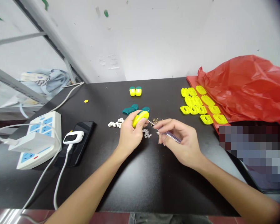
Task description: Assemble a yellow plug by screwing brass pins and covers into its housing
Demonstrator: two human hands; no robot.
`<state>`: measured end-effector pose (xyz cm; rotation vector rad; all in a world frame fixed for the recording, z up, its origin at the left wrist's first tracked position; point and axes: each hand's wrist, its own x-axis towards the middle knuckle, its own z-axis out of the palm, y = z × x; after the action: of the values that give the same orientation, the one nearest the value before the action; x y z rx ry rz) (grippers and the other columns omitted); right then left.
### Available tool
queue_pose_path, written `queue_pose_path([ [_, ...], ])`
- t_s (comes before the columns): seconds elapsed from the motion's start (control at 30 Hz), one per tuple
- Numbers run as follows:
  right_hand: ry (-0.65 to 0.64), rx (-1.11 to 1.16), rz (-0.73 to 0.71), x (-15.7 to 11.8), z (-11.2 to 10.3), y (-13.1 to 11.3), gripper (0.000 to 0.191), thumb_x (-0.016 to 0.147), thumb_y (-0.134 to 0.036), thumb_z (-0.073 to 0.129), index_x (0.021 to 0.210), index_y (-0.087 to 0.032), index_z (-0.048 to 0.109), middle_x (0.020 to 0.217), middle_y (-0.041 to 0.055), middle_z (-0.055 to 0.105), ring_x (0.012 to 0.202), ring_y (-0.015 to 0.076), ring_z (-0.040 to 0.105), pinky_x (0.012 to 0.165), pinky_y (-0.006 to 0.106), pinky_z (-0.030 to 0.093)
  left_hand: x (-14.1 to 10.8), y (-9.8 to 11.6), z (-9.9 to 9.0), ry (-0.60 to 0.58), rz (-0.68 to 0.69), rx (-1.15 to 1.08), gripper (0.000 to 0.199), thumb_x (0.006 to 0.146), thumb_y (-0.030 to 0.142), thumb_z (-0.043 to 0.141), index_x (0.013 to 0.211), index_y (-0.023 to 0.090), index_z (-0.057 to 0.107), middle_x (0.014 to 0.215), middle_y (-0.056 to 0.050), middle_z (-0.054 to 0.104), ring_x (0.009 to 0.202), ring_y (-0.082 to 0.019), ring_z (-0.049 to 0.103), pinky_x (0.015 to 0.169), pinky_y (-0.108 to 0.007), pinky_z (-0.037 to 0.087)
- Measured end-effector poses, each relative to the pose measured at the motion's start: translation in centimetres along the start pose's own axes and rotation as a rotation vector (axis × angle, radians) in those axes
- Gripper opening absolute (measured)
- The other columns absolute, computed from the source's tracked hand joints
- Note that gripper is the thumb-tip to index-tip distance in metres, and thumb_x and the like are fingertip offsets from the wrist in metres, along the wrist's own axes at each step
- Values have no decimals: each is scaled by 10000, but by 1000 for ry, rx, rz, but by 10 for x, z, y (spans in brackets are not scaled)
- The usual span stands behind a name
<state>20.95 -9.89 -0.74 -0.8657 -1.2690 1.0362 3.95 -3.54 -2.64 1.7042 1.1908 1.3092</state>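
My left hand [130, 133] grips a yellow shell [141, 118] near the middle of the dark table. A screwdriver [172, 136] is held in my right hand [182, 140], its thin metal tip touching or very near the shell's right side. Just behind the shell lie teal pieces [130, 109]. White parts [115, 123] are scattered left of my left hand. Between the hands sit a small pile of brown screws [156, 122] and several small grey pieces [146, 134]. Two yellow-and-teal items [135, 91] stand side by side farther back.
Several yellow shells [194, 101] lie at the back right, some on a red plastic bag [245, 90]. On the left are a power strip [40, 137], a phone [78, 152], a white device [73, 137] and cables. A wall borders the table's back.
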Motion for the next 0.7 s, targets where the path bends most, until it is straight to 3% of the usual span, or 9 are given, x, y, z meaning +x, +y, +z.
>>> queue_pose_path([
  [0.13,3,162,-1,7,-13,-2,82,817,-169,711,878,-224,713,1082,58,732,655,133,647,602,320,517,3,-2,-2,-45,-155,-220,406,931,435,632,1201,145,544,878,-53,718,700,-171,718,701,-345,609],
  [0.23,101,209,1,15,-22,-3,181,780,-214,755,951,-249,702,1151,61,739,711,153,648,645,339,520,4,-1,-3,-80,-221,-310,429,935,491,624,1177,158,504,970,-69,699,614,-119,666,597,-286,563],
  [0.37,241,128,-22,21,-24,-2,195,824,-254,769,974,-249,644,1132,59,759,680,141,646,644,331,527,4,1,-5,-116,-272,-326,380,966,515,583,1128,183,494,883,-40,692,551,-75,570,518,-218,454],
  [0.5,283,49,-65,19,-19,2,193,913,-266,714,986,-261,535,1018,41,784,596,127,650,574,305,512,4,2,-7,-151,-327,-363,368,973,527,569,1138,211,479,801,2,656,540,-74,525,511,-207,417],
  [0.7,213,-188,-267,13,-18,23,222,910,-216,720,1011,-249,525,957,30,786,570,102,656,533,253,537,2,2,-7,-203,-325,-337,432,957,577,569,1141,211,430,801,5,665,516,-66,505,497,-198,380],
])
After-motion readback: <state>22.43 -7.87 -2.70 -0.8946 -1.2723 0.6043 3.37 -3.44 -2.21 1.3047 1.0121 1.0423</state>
